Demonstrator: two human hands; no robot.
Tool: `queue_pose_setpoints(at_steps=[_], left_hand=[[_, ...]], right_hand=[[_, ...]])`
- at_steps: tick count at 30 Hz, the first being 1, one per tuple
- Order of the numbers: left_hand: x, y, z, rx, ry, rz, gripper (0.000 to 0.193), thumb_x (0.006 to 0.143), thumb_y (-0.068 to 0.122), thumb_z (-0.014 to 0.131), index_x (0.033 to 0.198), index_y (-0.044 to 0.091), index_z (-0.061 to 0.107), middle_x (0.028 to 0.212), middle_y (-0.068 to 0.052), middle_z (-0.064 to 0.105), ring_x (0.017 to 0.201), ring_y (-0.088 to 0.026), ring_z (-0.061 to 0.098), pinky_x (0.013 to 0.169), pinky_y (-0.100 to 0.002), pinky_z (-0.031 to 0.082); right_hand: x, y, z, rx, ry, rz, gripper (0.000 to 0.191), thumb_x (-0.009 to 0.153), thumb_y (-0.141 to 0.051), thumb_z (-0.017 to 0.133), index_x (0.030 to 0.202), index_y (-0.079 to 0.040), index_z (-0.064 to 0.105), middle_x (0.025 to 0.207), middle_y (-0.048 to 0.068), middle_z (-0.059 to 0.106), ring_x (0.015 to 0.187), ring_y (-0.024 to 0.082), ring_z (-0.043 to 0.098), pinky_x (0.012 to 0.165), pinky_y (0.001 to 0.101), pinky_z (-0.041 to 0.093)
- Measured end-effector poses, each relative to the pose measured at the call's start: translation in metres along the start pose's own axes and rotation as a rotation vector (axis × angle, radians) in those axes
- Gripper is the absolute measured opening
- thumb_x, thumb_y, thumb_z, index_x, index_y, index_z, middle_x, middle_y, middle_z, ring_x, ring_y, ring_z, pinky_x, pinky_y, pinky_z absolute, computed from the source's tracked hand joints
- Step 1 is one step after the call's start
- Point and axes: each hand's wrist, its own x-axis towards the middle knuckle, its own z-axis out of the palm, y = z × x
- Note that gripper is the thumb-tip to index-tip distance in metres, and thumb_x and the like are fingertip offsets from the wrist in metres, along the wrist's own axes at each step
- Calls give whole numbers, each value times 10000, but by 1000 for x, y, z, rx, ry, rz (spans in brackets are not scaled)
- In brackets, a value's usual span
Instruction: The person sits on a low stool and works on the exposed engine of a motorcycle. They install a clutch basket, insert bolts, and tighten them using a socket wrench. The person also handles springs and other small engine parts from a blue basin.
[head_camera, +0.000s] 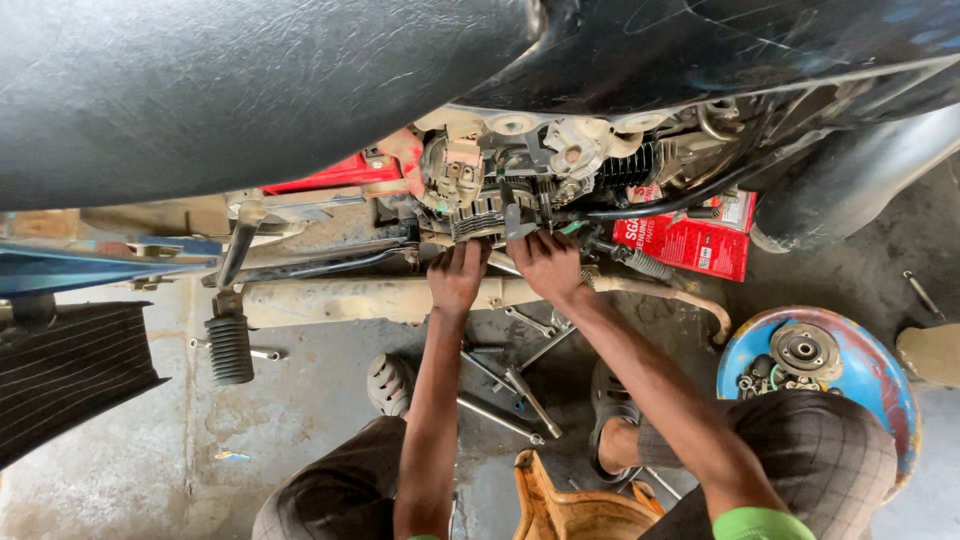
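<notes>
I look down past a black motorcycle seat (230, 90) at an opened engine (520, 180) with bare metal parts and a finned clutch pack (478, 222). My left hand (457, 276) reaches up under the clutch pack, fingers curled against it. My right hand (545, 265) is beside it, fingers pressed on the metal parts at the engine's lower edge. Whether either hand holds a small part or tool is hidden by the fingers. A rusty exhaust pipe (340, 298) runs just below both hands.
Wrenches and spanners (510, 385) lie on the concrete floor between my feet. A red box (700, 245) sits under the engine at right. A blue round tray (850, 365) holds metal parts. A footpeg (230, 348) hangs at left, a wooden stool (570, 505) below.
</notes>
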Motion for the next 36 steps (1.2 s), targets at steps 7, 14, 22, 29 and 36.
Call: queue_pose_setpoints(at_steps=[7,14,22,29,36], left_hand=[[-11,33,23,-218,135,-396,246,891,229,745,930,65,566,817,-131,705,656,-335,685,540,-401,544],[3,69,38,-434,237,-910,319,1013,327,683,977,34,563,719,-133,674,583,-208,658,527,-364,526],[25,80,25,-379,336,-898,419,885,358,806,882,12,569,638,-118,643,511,-183,572,486,-351,509],[24,77,19,-527,326,-913,285,1022,277,644,975,1,592,732,-133,673,607,-185,609,548,-370,504],[19,76,39,-603,290,-1065,267,1051,262,542,952,14,542,678,-109,639,539,-174,575,470,-365,460]], right_hand=[[29,6,-20,-237,-312,-376,141,833,-154,651,898,-48,585,540,14,586,476,134,575,414,292,458],[58,-10,-27,-528,-516,-727,187,912,-157,651,877,27,656,697,128,612,507,138,461,441,302,319],[66,-18,-75,-966,-411,-705,537,941,-261,436,1437,-63,494,732,218,703,438,189,614,360,303,517],[87,-20,-55,-572,-501,-746,302,961,-172,530,816,53,669,693,150,630,483,124,524,368,275,468],[84,-23,-38,-563,-412,-722,254,818,-198,579,674,8,615,605,104,608,403,144,450,280,312,416]])
